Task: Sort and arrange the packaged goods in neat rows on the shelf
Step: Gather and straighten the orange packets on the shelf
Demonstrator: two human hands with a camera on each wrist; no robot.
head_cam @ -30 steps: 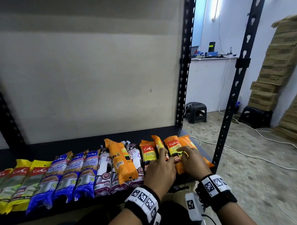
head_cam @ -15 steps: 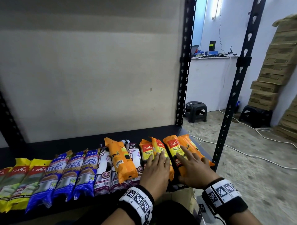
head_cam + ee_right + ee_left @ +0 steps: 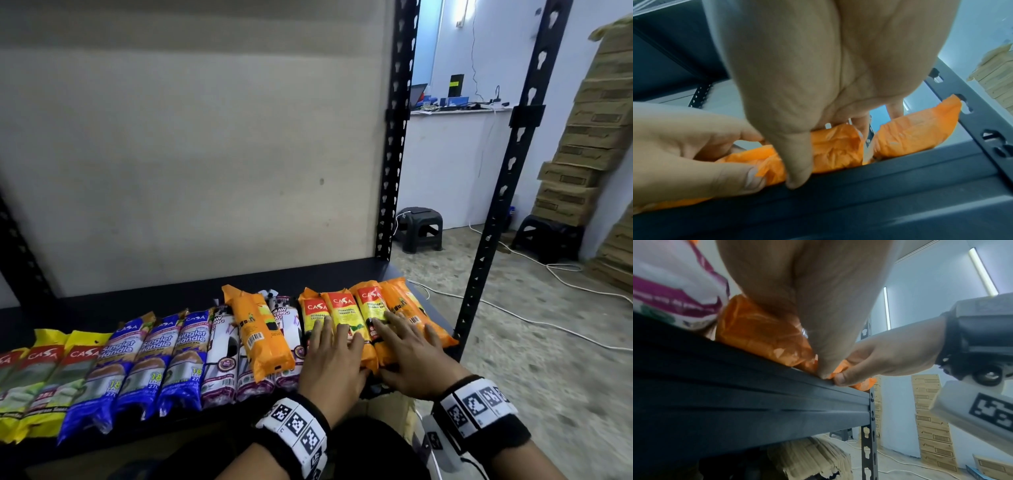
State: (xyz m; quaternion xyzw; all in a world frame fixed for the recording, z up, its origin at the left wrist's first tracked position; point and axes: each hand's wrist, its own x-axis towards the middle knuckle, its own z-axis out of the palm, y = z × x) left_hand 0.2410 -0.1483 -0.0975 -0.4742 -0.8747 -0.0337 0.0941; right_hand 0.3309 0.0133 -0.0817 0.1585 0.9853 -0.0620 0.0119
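Head view only: full row of packs on the black shelf (image 3: 102,308), yellow packs (image 3: 44,380) at 9 o'clock, blue packs (image 3: 150,359), white-purple packs (image 3: 222,356), orange packs (image 3: 346,315) at 3 o'clock
Stray pack: one orange pack (image 3: 262,335) lies across the white-purple ones
Left hand (image 3: 334,363): fingers spread flat, pressing the orange packs
Right hand (image 3: 409,356): fingers spread flat on the neighbouring orange packs
Wrist views only: both thumbs press the crinkled orange ends at the shelf's front lip (image 3: 879,178)
Edges: rightmost pack sits near the upright post (image 3: 496,212) at 3 o'clock
Open room: bare shelf behind the row, toward 12 o'clock
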